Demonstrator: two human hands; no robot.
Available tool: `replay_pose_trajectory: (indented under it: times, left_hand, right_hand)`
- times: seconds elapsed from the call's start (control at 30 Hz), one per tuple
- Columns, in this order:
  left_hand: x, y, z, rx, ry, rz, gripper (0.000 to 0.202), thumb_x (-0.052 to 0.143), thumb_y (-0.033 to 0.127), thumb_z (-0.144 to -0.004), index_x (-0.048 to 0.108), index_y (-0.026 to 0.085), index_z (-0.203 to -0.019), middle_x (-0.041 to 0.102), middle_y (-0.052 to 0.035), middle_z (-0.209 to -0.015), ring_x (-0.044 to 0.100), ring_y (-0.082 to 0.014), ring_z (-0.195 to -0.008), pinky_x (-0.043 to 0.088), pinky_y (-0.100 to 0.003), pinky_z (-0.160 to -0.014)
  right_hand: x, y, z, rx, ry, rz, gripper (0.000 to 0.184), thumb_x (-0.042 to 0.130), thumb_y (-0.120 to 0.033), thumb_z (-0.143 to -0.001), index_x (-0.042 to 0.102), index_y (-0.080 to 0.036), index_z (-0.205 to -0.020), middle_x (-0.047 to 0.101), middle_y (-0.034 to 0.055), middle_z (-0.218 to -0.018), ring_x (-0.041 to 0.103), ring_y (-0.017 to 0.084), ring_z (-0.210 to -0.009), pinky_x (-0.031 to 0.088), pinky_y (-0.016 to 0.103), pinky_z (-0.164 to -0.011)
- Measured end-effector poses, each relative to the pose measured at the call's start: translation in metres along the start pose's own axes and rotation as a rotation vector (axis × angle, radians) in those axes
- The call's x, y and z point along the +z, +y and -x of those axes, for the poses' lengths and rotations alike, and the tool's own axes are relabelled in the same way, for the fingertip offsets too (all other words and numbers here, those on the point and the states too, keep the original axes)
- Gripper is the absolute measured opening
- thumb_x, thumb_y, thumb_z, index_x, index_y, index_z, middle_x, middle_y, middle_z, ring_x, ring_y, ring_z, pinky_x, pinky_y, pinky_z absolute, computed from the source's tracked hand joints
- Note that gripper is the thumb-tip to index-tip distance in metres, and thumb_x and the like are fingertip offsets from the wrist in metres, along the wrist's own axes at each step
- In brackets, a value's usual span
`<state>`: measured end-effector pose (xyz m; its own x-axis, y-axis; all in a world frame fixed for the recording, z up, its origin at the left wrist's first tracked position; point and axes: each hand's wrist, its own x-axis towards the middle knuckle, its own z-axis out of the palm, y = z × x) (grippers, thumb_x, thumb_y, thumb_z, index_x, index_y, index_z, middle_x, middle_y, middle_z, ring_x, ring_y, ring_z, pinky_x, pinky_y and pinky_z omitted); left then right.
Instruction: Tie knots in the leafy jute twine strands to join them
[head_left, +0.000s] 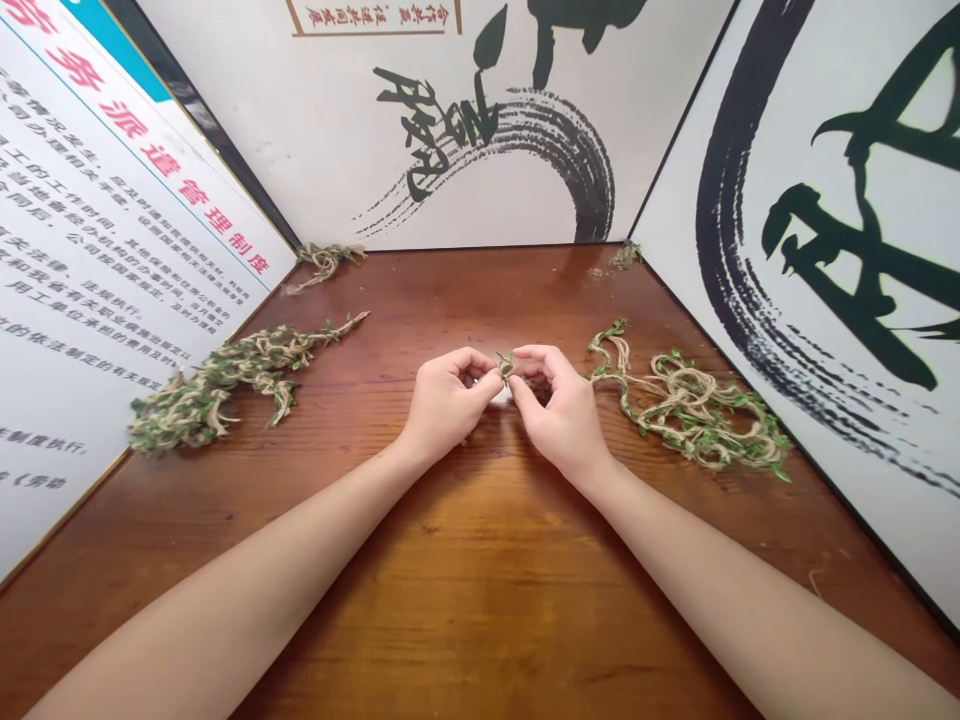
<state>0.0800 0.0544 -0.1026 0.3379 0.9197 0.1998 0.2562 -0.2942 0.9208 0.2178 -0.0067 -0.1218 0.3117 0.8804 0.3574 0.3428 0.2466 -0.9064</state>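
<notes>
My left hand (448, 400) and my right hand (559, 410) meet at the middle of a brown wooden table (465, 580). Both pinch a small piece of twine with green leaves (505, 364) between thumb and fingers. A long tangled leafy twine garland (694, 405) lies right of my right hand, and one end curls toward that hand. On the left lies a pile of cut leafy twine pieces (225, 385), apart from my left hand.
Upright boards wall the table in: a printed text board (97, 250) on the left, calligraphy panels at the back (480, 130) and right (840, 250). Small leafy scraps lie in the back left corner (326, 260) and back right corner (624, 256).
</notes>
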Motion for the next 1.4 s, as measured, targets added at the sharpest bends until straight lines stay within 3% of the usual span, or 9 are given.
replay_pose_trajectory:
  times: [0.13, 0.23, 0.43, 0.6, 0.73, 0.87, 1.07, 1.2, 1.4]
  left_hand:
    - [0.0, 0.0, -0.001, 0.037, -0.029, 0.008, 0.012, 0.068, 0.024, -0.078, 0.066, 0.017, -0.068, 0.063, 0.0024, -0.057, 0.05, -0.0088, -0.048, 0.039, -0.02, -0.045]
    - [-0.001, 0.0, -0.001, 0.03, -0.052, 0.033, 0.014, 0.069, 0.028, -0.079, 0.068, 0.017, -0.07, 0.066, 0.0008, -0.06, 0.054, -0.0098, -0.051, 0.041, -0.021, -0.047]
    - [-0.002, -0.003, 0.001, 0.031, -0.088, 0.06, 0.01, 0.068, 0.027, -0.078, 0.07, 0.017, -0.08, 0.068, -0.0011, -0.067, 0.056, -0.0116, -0.056, 0.044, -0.024, -0.053]
    - [-0.001, -0.005, 0.002, 0.093, -0.031, 0.06, 0.017, 0.069, 0.02, -0.077, 0.062, 0.019, -0.092, 0.065, 0.001, -0.071, 0.056, -0.0107, -0.059, 0.043, -0.024, -0.056]
    - [-0.001, -0.006, 0.002, 0.086, -0.038, 0.074, 0.015, 0.07, 0.025, -0.081, 0.063, 0.019, -0.091, 0.066, 0.0002, -0.07, 0.058, -0.0118, -0.061, 0.046, -0.025, -0.058]
    - [-0.001, -0.007, 0.0, 0.058, -0.1, 0.104, 0.019, 0.07, 0.029, -0.084, 0.07, 0.017, -0.098, 0.07, -0.0017, -0.069, 0.062, -0.0133, -0.06, 0.049, -0.026, -0.058]
    - [0.0, -0.006, -0.002, 0.053, -0.101, 0.12, 0.014, 0.071, 0.03, -0.084, 0.076, 0.017, -0.087, 0.074, -0.0033, -0.073, 0.066, -0.0138, -0.063, 0.052, -0.025, -0.059]
    - [-0.002, -0.006, -0.003, 0.04, -0.066, 0.161, 0.014, 0.074, 0.03, -0.082, 0.076, 0.017, -0.085, 0.074, -0.0033, -0.072, 0.067, -0.0137, -0.063, 0.053, -0.024, -0.058]
    - [-0.002, -0.004, -0.003, -0.033, -0.137, 0.174, 0.017, 0.074, 0.032, -0.081, 0.077, 0.016, -0.088, 0.073, -0.0032, -0.068, 0.064, -0.0125, -0.056, 0.048, -0.021, -0.049]
  right_hand:
    - [0.0, 0.006, -0.004, 0.058, -0.044, -0.05, 0.019, 0.066, -0.028, -0.086, 0.07, -0.021, -0.103, 0.078, 0.0074, -0.098, 0.073, 0.021, -0.086, 0.059, 0.038, -0.082]
    - [0.0, 0.009, -0.006, 0.094, -0.067, -0.128, 0.014, 0.067, -0.032, -0.086, 0.072, -0.021, -0.093, 0.078, 0.0064, -0.093, 0.073, 0.021, -0.085, 0.059, 0.038, -0.083]
    - [-0.001, 0.006, -0.008, 0.13, -0.073, -0.136, 0.013, 0.065, -0.033, -0.086, 0.068, -0.02, -0.086, 0.076, 0.0049, -0.086, 0.069, 0.019, -0.077, 0.056, 0.035, -0.077]
    - [-0.003, 0.005, -0.008, 0.149, -0.029, -0.145, 0.013, 0.063, -0.033, -0.084, 0.063, -0.021, -0.08, 0.07, 0.0018, -0.08, 0.063, 0.018, -0.074, 0.051, 0.033, -0.073]
    - [-0.003, 0.009, -0.009, 0.144, -0.023, -0.173, 0.012, 0.064, -0.032, -0.083, 0.064, -0.021, -0.087, 0.072, 0.0036, -0.086, 0.065, 0.018, -0.08, 0.052, 0.034, -0.077]
    - [-0.001, 0.012, -0.008, 0.139, 0.006, -0.22, 0.023, 0.068, -0.029, -0.081, 0.062, -0.021, -0.102, 0.073, 0.005, -0.09, 0.069, 0.019, -0.083, 0.054, 0.034, -0.076]
    - [0.0, 0.009, -0.005, 0.112, -0.01, -0.181, 0.025, 0.069, -0.027, -0.083, 0.061, -0.022, -0.107, 0.073, 0.0045, -0.09, 0.07, 0.019, -0.082, 0.056, 0.035, -0.077]
    - [0.0, 0.005, -0.003, 0.094, 0.011, -0.079, 0.018, 0.065, -0.025, -0.086, 0.066, -0.02, -0.103, 0.076, 0.0083, -0.096, 0.072, 0.022, -0.088, 0.057, 0.039, -0.084]
    - [-0.001, 0.008, -0.004, 0.08, -0.021, -0.077, 0.01, 0.064, -0.023, -0.087, 0.069, -0.02, -0.094, 0.078, 0.0065, -0.092, 0.074, 0.021, -0.085, 0.059, 0.039, -0.084]
